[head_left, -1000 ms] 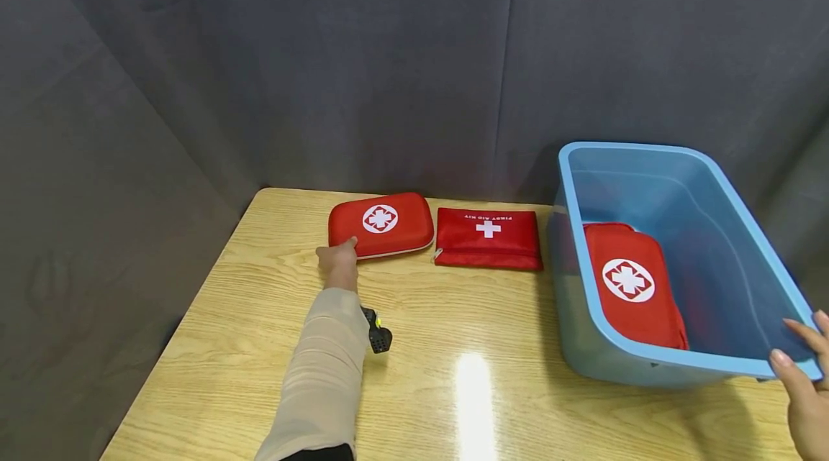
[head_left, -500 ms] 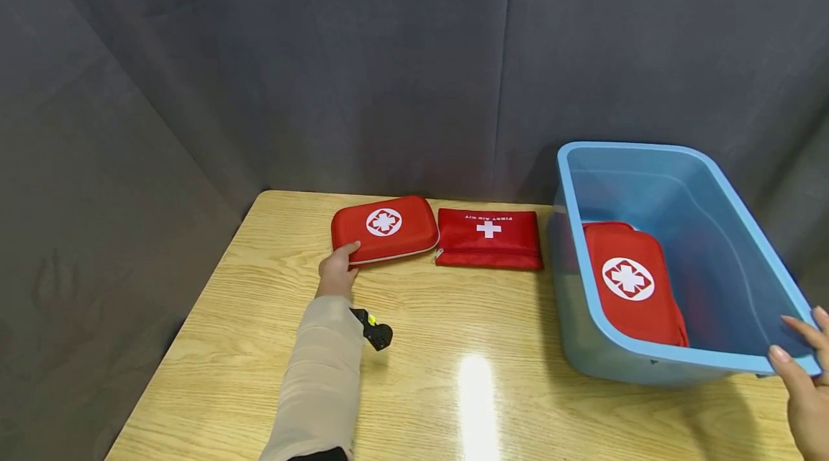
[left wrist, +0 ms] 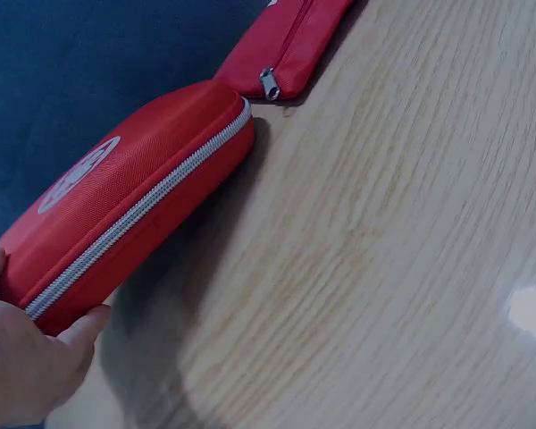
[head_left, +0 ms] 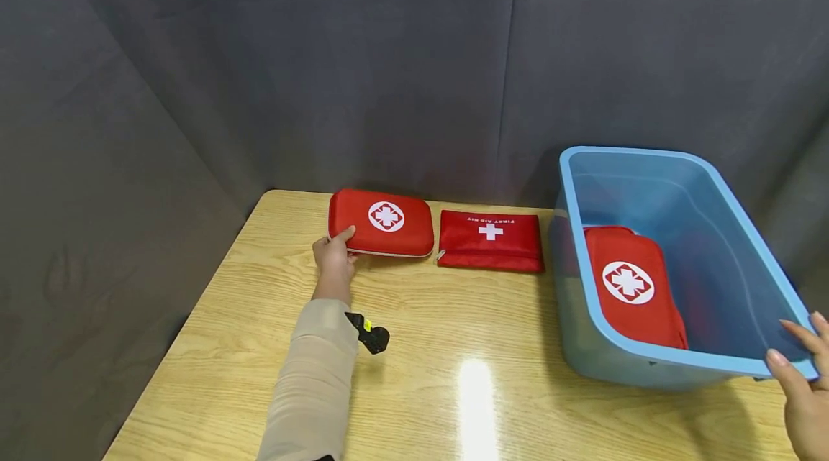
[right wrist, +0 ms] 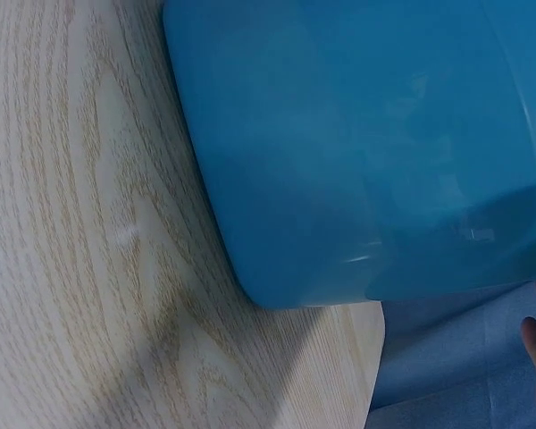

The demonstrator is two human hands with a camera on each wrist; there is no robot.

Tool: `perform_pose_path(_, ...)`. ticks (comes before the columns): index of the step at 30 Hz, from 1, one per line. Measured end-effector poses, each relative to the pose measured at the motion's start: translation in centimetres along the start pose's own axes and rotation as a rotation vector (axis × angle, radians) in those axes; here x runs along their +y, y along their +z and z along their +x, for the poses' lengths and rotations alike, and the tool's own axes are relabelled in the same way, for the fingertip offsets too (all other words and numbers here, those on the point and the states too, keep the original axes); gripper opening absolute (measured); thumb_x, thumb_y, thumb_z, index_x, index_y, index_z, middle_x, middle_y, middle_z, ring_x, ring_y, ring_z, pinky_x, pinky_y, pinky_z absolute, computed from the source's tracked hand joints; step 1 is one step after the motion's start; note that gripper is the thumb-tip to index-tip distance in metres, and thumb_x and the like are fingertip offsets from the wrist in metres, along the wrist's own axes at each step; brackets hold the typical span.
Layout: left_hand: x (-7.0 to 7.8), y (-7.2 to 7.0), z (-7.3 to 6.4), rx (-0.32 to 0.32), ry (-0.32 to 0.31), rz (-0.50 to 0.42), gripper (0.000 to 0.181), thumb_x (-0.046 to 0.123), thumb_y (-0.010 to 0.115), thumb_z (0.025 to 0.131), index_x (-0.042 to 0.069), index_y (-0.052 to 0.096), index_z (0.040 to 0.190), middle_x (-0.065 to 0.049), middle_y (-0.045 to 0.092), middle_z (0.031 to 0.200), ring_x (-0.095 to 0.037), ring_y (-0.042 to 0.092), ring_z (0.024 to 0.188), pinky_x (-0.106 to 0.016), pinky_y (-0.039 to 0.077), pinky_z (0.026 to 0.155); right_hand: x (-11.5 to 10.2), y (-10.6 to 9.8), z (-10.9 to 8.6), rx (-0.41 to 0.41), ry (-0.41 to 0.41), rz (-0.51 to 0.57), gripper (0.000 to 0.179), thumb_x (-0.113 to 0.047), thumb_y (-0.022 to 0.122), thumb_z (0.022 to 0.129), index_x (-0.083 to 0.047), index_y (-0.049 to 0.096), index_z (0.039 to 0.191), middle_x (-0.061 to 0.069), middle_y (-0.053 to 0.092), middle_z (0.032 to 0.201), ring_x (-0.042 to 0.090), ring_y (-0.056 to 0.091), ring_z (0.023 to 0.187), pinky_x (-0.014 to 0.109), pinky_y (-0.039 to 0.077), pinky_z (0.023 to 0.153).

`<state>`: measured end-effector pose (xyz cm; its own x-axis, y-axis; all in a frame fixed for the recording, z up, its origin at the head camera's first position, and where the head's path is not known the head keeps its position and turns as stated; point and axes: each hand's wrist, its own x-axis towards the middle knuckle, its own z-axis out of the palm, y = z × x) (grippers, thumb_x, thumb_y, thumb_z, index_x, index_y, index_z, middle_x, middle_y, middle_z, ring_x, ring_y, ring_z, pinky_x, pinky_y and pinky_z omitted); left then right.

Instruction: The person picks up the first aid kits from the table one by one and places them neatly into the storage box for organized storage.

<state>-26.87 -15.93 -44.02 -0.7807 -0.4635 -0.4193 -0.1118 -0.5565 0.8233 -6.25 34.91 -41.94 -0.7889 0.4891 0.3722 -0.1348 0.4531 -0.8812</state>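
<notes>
At the back left of the table, my left hand (head_left: 333,258) grips the near left corner of a red zippered first aid case (head_left: 408,227), thumb on top and fingers beneath. In the left wrist view, the case (left wrist: 129,201) shows its white zipper, and a dark shadow lies under the held end. A flat red first aid pouch (head_left: 466,242) lies right of the case. My right hand (head_left: 806,389) holds the front right corner of a blue plastic bin (head_left: 563,303) by its rim. Inside the bin lies another red first aid case (head_left: 648,313).
The wooden table (head_left: 414,375) extends in front of the case and pouch. A dark grey curtain (head_left: 388,72) hangs right behind the table and along its left side. A black device (head_left: 369,335) is strapped at my left wrist.
My left hand has taken a firmer hold of the case and turned it, its left end now farther back and tipped up. The right hand stays on the bin's rim.
</notes>
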Motion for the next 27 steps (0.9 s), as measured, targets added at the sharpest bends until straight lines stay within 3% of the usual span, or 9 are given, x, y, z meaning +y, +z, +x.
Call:
perform_pose_path(4, 1.6, 0.8, -0.9, 0.0, 0.044, 0.086, 0.054, 0.007, 0.065, 0.076, 0.003, 0.034, 0.12, -0.012, 0.05, 0.102, -0.014, 0.052, 0.061, -0.025, 0.044, 0.057, 2.7, -0.4, 0.7, 0.0, -0.047, 0.001, 0.044, 0.007, 0.044, 0.083, -0.009, 0.047, 0.124, 0.007, 0.019, 0.14, 0.013, 0.009, 0.125, 0.026, 0.003, 0.1)
perform_pose_path(9, 3.3, 2.4, -1.9, -0.117, 0.065, 0.056, 0.05, 0.01, 0.063, 0.078, 0.003, 0.039, 0.12, -0.012, 0.053, 0.099, -0.012, 0.055, 0.058, -0.029, 0.046, 0.06, 7.6, -1.3, 2.0, -0.012, -0.114, 0.0, 0.041, 0.005, 0.048, 0.082, -0.002, 0.046, 0.122, 0.003, 0.022, 0.139, 0.013, 0.01, 0.125, 0.025, 0.003, 0.1)
perform_pose_path(12, 4.1, 3.7, -2.8, -0.173, 0.064, 0.032, 0.047, 0.012, 0.063, 0.078, 0.004, 0.042, 0.119, -0.01, 0.054, 0.097, -0.013, 0.058, 0.062, -0.031, 0.048, 0.062, 6.2, -0.9, 1.7, -0.007, -0.086, 0.004, 0.042, 0.007, 0.047, 0.081, -0.004, 0.047, 0.122, 0.004, 0.022, 0.139, 0.012, 0.01, 0.125, 0.026, 0.002, 0.1)
perform_pose_path(18, 4.7, 5.7, -4.4, -0.223, 0.075, 0.027, 0.041, 0.018, 0.065, 0.077, 0.004, 0.048, 0.111, -0.012, 0.055, 0.097, -0.019, 0.057, 0.069, -0.032, 0.049, 0.064, 0.4, 0.4, 0.4, 0.001, -0.037, 0.013, 0.045, 0.009, 0.043, 0.081, -0.01, 0.049, 0.122, 0.006, 0.023, 0.138, 0.011, 0.013, 0.123, 0.025, 0.005, 0.1)
perform_pose_path(19, 3.8, 5.8, -2.7, -0.263, 0.076, -0.008, 0.041, 0.019, 0.067, 0.075, 0.005, 0.05, 0.109, -0.011, 0.055, 0.095, -0.019, 0.056, 0.067, -0.032, 0.049, 0.062, -0.1, 0.5, 0.3, 0.003, -0.034, 0.012, 0.046, 0.009, 0.043, 0.081, -0.01, 0.049, 0.122, 0.006, 0.023, 0.138, 0.011, 0.014, 0.123, 0.025, 0.006, 0.1)
perform_pose_path(22, 3.9, 6.6, -3.5, -0.305, 0.068, -0.015, 0.041, 0.02, 0.068, 0.074, 0.004, 0.051, 0.108, -0.013, 0.055, 0.096, -0.021, 0.056, 0.069, -0.035, 0.048, 0.066, -0.6, 0.6, 0.2, 0.007, -0.033, 0.006, 0.046, 0.009, 0.043, 0.081, -0.01, 0.049, 0.122, 0.006, 0.023, 0.138, 0.011, 0.014, 0.123, 0.025, 0.006, 0.1)
perform_pose_path(25, 4.2, 7.4, -4.6, -0.367, 0.07, -0.005, 0.038, 0.018, 0.066, 0.076, 0.004, 0.051, 0.108, -0.012, 0.054, 0.092, -0.02, 0.056, 0.067, -0.037, 0.049, 0.066, -0.6, 0.6, 0.2, 0.006, -0.035, 0.012, 0.046, 0.009, 0.043, 0.081, -0.01, 0.049, 0.122, 0.006, 0.023, 0.138, 0.011, 0.014, 0.123, 0.025, 0.005, 0.1)
perform_pose_path(26, 5.2, 7.9, -6.9, -0.356, 0.073, 0.032, 0.037, 0.017, 0.064, 0.078, 0.003, 0.05, 0.11, -0.013, 0.054, 0.093, -0.02, 0.056, 0.068, -0.037, 0.048, 0.068, -0.6, 0.7, 0.2, 0.007, -0.038, 0.007, 0.045, 0.009, 0.043, 0.081, -0.01, 0.049, 0.122, 0.006, 0.023, 0.138, 0.011, 0.014, 0.123, 0.025, 0.005, 0.1)
perform_pose_path(27, 5.3, 8.2, -7.4, -0.373, 0.07, 0.035, 0.036, 0.016, 0.063, 0.078, 0.003, 0.05, 0.109, -0.011, 0.054, 0.092, -0.019, 0.057, 0.067, -0.036, 0.049, 0.067, -0.6, 0.7, 0.2, 0.007, -0.039, 0.0, 0.045, 0.008, 0.043, 0.082, -0.01, 0.049, 0.122, 0.006, 0.023, 0.138, 0.01, 0.014, 0.123, 0.025, 0.006, 0.1)
